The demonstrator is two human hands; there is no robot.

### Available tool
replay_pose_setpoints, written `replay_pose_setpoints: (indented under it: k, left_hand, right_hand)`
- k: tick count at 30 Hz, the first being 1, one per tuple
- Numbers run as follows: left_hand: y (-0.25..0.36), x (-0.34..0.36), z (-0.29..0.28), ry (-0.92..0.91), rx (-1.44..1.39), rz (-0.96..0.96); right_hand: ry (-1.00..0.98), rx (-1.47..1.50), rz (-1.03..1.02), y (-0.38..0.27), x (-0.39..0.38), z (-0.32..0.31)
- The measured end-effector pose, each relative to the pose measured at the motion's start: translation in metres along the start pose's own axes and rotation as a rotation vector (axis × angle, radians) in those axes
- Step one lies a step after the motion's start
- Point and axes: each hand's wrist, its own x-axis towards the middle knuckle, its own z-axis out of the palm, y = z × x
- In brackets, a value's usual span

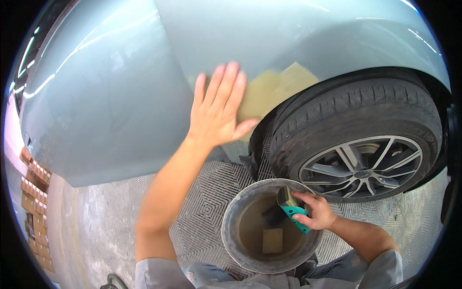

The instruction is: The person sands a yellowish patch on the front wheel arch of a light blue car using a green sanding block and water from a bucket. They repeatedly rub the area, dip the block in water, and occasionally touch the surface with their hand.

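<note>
My left hand (216,108) lies open, fingers spread, on or just over the pale blue-grey body panel (231,33), beside and partly over a yellowish filler patch (269,94) along the wheel arch. My right hand (315,212) grips a teal sanding block (293,214) with a dark and tan top, inside the right part of a round bucket (232,226) of murky brown water. A small square tan pad (272,241) and a dark piece (273,216) sit in the water.
The wheel with a black tyre (353,111) and spoked rim (361,171) fills the right side. A door panel (96,120) is at left. Stacked brown boxes (36,207) stand at far left on the pale floor (101,221). A dark hose (115,279) is at the lower left.
</note>
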Motion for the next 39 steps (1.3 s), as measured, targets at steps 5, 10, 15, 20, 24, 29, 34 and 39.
replay_pose_setpoints:
  k: [5,10,15,20,24,29,34,39]
  left_hand:
    - [-0.003,0.104,-0.005,0.060,0.013,0.092]
    - [0.000,0.071,-0.010,0.049,0.003,0.053]
    - [0.003,0.007,0.010,0.089,-0.055,-0.051]
    - [0.000,-0.033,0.026,0.077,-0.050,-0.056]
    - [0.000,-0.066,0.034,0.060,-0.006,-0.039]
    - [0.009,-0.105,0.042,-0.014,-0.003,-0.088]
    - [0.025,-0.132,0.044,-0.101,-0.023,-0.148]
    - [0.028,-0.113,0.019,-0.103,0.008,-0.171]
  right_hand:
    - [0.012,0.018,-0.044,0.001,0.001,0.000]
    - [-0.013,0.004,-0.027,0.000,0.001,-0.002]
    - [-0.013,-0.006,-0.024,0.000,-0.001,-0.001]
    - [-0.011,-0.026,-0.021,-0.001,-0.001,-0.001]
    - [0.001,-0.028,-0.039,-0.001,0.000,0.000]
    - [0.002,-0.032,-0.023,0.000,-0.001,0.001]
    - [0.013,-0.028,-0.028,0.001,-0.001,0.001]
    - [0.014,0.001,-0.004,-0.001,-0.001,0.001]
